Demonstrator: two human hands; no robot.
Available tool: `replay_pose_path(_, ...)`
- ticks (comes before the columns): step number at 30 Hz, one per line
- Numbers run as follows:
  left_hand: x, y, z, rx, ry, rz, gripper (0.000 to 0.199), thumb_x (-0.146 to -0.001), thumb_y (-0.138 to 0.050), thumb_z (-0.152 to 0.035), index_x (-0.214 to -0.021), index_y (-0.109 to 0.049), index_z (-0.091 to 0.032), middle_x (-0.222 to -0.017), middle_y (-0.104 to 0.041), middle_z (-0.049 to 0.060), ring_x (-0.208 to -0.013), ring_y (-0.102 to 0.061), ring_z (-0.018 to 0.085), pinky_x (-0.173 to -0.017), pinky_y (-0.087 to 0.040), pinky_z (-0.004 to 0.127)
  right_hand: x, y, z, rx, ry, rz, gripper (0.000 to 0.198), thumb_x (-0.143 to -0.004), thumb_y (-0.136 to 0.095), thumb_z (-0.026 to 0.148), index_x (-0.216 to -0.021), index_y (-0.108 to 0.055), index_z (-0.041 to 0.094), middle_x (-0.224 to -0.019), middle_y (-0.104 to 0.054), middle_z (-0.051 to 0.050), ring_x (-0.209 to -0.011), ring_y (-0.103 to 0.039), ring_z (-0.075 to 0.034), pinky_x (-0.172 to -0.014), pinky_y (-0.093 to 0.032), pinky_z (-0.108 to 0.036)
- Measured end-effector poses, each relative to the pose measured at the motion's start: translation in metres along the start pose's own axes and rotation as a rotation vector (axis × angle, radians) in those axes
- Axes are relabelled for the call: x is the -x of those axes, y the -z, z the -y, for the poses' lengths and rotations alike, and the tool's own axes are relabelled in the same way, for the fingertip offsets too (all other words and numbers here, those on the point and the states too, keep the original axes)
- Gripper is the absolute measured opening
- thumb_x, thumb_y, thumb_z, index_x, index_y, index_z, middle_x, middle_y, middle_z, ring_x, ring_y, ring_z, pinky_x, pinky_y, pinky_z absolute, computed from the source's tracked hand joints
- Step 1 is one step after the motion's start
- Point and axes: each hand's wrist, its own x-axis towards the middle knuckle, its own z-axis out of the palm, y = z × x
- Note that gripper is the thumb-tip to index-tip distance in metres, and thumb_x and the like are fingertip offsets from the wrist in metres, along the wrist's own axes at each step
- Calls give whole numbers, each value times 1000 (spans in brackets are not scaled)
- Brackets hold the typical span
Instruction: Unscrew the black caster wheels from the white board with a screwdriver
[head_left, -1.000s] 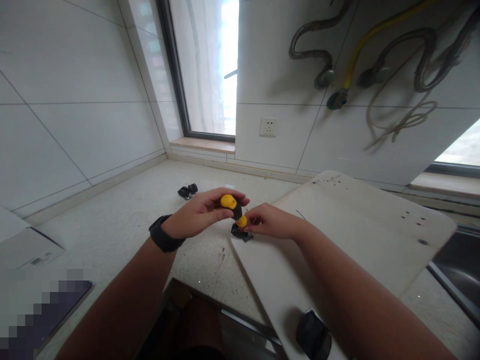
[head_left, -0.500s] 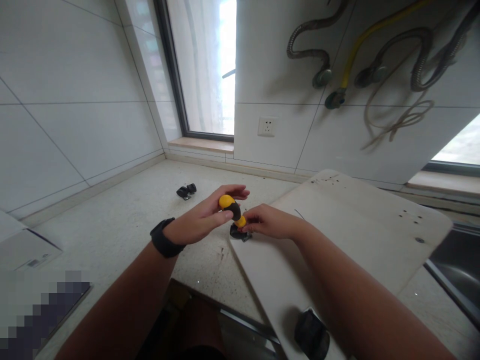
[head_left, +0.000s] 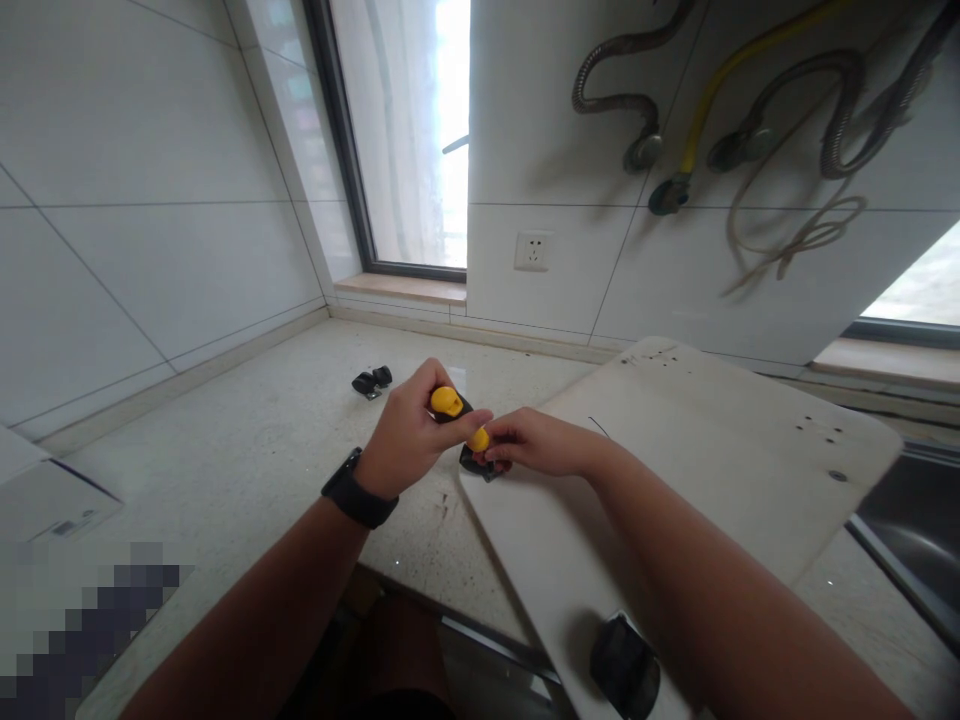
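inside the left hand [head_left: 409, 440], yellow screwdriver [head_left: 457, 415] above caster [head_left: 478, 463]

You see one view only, from your head, looking forward and down across the countertop [head_left: 247, 460] toward its far corner by the window [head_left: 405, 130], close over your hands.

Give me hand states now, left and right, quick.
Left hand: closed around the yellow-and-black screwdriver handle.
Right hand: fingers pinched at the black caster on the white board's corner, by the screwdriver's lower end.
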Motion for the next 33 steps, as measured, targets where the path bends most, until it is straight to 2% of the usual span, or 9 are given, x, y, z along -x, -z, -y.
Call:
replay_pose_path(5,-4,20,-4,262,-69,354,53,-95,-72,-30,-144,-52,-28,-143,-62,12,-134,-58,28,-108,-51,45,0,1,0,0,-6,-4,19,-96,-62,29,-97,-74,15,-84,-72,-4,-75,-64,-15,-77,-53,-31)
replay_pose_path(9,-10,41,-2,409,5,559,50,-97,-69,-28,-146,-59,-28,-148,-63,14,-137,-60,33,-111,-51,51,1,2,1,-3,-8,11,17,-96,-62,27,-97,-75,17,-85,-73,-4,-77,-65,-15,-79,-53,-31)
replay_pose_path(14,-11,29,1,280,25,279,38,-73,-94,-29,-102,-71,-20,-108,-77,8,-101,-74,24,-88,-60,38,1,1,0,-34,-18,13,19,-96,-62,29,-101,-76,16,-87,-74,-5,-78,-67,-16,-78,-53,-31)
replay_pose_path(17,-6,9,-2,136,20,-7,44,-68,-96,-32,-79,-55,-20,-74,-61,-5,-70,-63,13,-64,-51,25,0,0,-3,-53,-21,2,19,-95,-62,29,-100,-75,15,-88,-74,-5,-77,-66,-16,-77,-53,-32)
replay_pose_path(19,-3,1,-5,57,29,-87,41,-76,-91,-33,-81,-53,-21,-71,-55,-7,-65,-57,11,-61,-47,23,-1,0,-4,-61,-21,-2,18,-94,-63,29,-99,-75,16,-88,-74,-6,-77,-66,-16,-77,-54,-32)
replay_pose_path(22,-2,4,-9,101,-37,62,39,-84,-84,-31,-114,-61,-23,-109,-69,4,-99,-68,19,-85,-56,32,-1,1,-5,-50,-22,-24,17,-94,-64,30,-96,-74,16,-85,-73,-5,-76,-66,-17,-77,-53,-32)
replay_pose_path(26,-5,25,-7,289,-53,411,58,-99,-65,-26,-154,-44,-31,-151,-58,12,-137,-58,26,-112,-49,44,-1,1,-5,-41,-16,-33,16,-95,-63,29,-96,-72,16,-86,-72,-4,-76,-65,-16,-77,-53,-32)
replay_pose_path(29,-8,35,-5,323,4,429,48,-100,-66,-25,-147,-55,-28,-144,-65,12,-134,-62,26,-111,-51,44,0,1,-4,-43,-13,-13,16,-95,-62,28,-97,-73,16,-86,-72,-4,-77,-65,-16,-77,-53,-31)
replay_pose_path(33,-9,23,-3,261,18,231,39,-76,-91,-26,-107,-69,-21,-110,-75,6,-104,-72,23,-90,-58,37,1,2,-3,-41,-14,13,17,-95,-62,27,-100,-74,16,-88,-73,-5,-78,-66,-15,-77,-53,-31)
